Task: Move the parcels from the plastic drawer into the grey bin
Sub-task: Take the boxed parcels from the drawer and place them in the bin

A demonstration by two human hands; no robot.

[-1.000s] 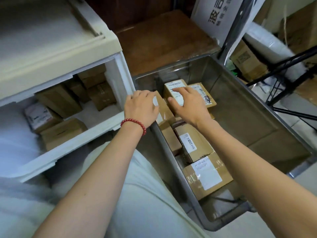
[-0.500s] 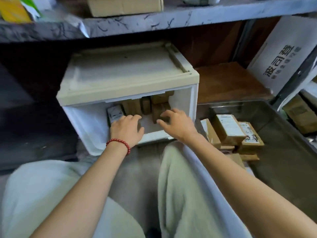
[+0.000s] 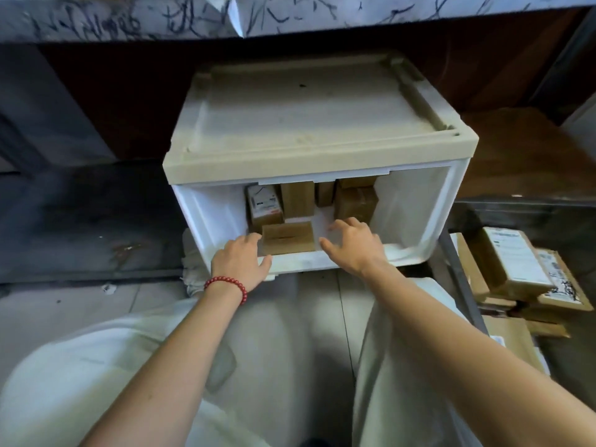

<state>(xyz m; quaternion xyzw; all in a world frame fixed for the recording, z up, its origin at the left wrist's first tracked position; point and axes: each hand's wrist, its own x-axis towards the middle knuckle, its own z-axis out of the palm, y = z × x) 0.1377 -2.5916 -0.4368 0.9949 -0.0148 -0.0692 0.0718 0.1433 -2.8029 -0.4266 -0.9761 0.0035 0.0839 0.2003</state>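
The white plastic drawer (image 3: 416, 217) stands pulled out under its cream top. Several brown cardboard parcels lie inside: a flat one (image 3: 287, 237) at the front, a labelled one (image 3: 264, 204) at the back left, a wrinkled one (image 3: 356, 201) at the back right. My left hand (image 3: 240, 264), with a red bead bracelet, rests on the drawer's front rim beside the flat parcel. My right hand (image 3: 350, 245) reaches over the rim with spread fingers, holding nothing, just right of the flat parcel. The grey bin (image 3: 458, 272) sits at the right with several parcels (image 3: 509, 259) in it.
A marbled shelf edge (image 3: 290, 14) overhangs the drawer unit. Dark flooring lies to the left, a wooden board (image 3: 522, 150) behind the bin. My knees in pale trousers (image 3: 96, 366) fill the foreground.
Both hands left the bin and came to the drawer front. My view swung left from the bin to the drawer. My right hand moved slightly right of the flat parcel.
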